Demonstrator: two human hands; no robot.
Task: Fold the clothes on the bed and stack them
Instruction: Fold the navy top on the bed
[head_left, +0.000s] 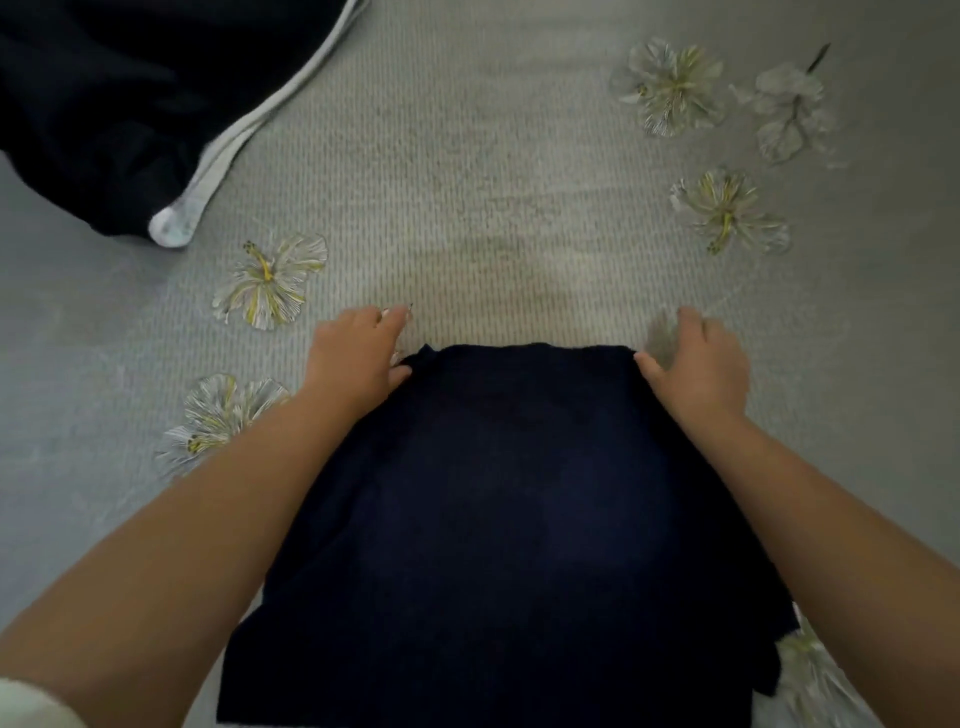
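Both hands' fingers pinch far corners of dark navy garment (509, 509), flat, folded, on bed (493, 182).

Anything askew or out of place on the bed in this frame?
Slightly. The folded navy garment has an untidy near right corner with a flap sticking out, and another dark garment with white trim lies crumpled, unfolded, at the far left.

The bottom edge is cutting off the near end of the navy garment (498, 519), and both forearms are hiding its side edges. The top-left corner is cropping the dark white-trimmed garment (104, 114). Motion is blurring the right hand (696, 364), so its finger pose is staying unclear. The navy cloth is hiding part of a flower print (810, 670).
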